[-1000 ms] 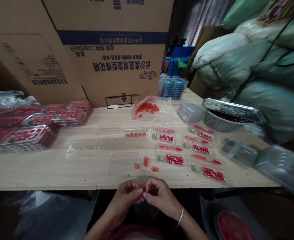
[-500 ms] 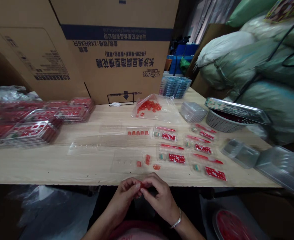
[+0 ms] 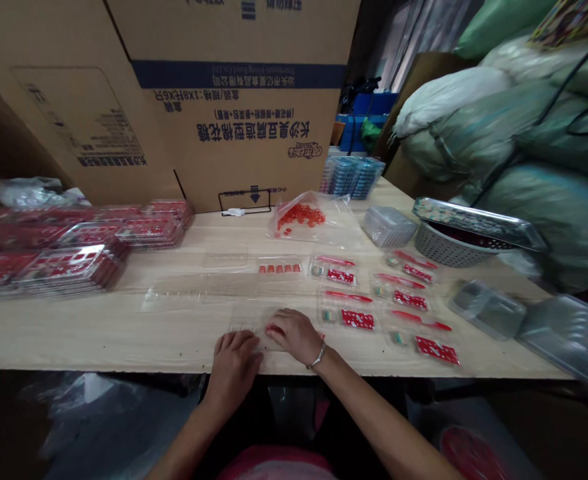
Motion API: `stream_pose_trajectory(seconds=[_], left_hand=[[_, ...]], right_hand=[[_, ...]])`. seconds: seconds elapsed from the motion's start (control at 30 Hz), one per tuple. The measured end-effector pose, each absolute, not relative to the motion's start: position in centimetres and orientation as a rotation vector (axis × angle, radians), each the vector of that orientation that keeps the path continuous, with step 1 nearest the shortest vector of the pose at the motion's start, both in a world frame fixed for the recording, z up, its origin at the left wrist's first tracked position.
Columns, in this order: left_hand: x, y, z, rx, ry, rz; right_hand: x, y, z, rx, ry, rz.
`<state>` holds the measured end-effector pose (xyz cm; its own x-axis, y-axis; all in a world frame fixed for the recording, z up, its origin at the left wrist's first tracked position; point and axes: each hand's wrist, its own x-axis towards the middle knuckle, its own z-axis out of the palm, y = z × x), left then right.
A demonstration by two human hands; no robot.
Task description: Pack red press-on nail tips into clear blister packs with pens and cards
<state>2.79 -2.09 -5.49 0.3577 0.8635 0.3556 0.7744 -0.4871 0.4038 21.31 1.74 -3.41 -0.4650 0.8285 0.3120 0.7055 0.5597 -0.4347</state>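
A clear plastic tray (image 3: 248, 313) lies near the table's front edge, partly covered by my hands. My left hand (image 3: 235, 360) has its fingers curled over the tray's near left edge, gripping it. Bent over the tray's right part is my right hand (image 3: 295, 335), fingers pinched together; what is in them is hidden. A bit of red shows just beside the right wrist. Beyond the hands, another clear tray holds a row of small red cups (image 3: 280, 269). To the right lie clear trays, each with a red plastic knife (image 3: 349, 296) and a red dotted packet (image 3: 358, 319).
An open plastic bag of small red pieces (image 3: 301, 217) lies before a large cardboard box (image 3: 254, 147). Stacked red packs (image 3: 69, 263) stand at left. Clear containers (image 3: 489, 308) and a grey basket (image 3: 454, 243) sit at right. Filled sacks (image 3: 539, 207) rise beyond.
Both hands have moved forward from the table edge, where they held a small red piece together, and parted over the clear tray. The loose red pieces there are now hidden.
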Motion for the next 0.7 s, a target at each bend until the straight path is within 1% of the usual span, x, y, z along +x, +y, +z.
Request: stream_pose_trajectory(seconds=[0.2,0.4,0.5,0.6,0.67,0.7], left_hand=[[3.1,-3.3,-6.1,2.557,1.511,0.785],[4.4,-4.0,-6.6,2.563,1.507,0.824],[4.8,-4.2,-6.8,2.494,1.440,0.866],[4.7,-4.3,-6.2,2.276,1.355,1.062],[4.7,-4.5,-5.4,2.033,1.307,1.130],[4.9,-4.7,-4.9,1.883,1.266,1.108]], right_hand=[[21.9,1.2,-2.6,-1.246,-2.356,0.314],[27.0,-3.4,-3.7,-1.524,-2.041,0.240],[28.1,-4.4,-4.7,-1.545,-2.005,0.269],[28.0,-4.6,-4.8,-1.490,-1.829,0.438],[27.4,-4.6,-4.5,-1.433,-1.629,0.676],[27.0,-4.7,-4.2,-1.385,-1.526,0.829]])
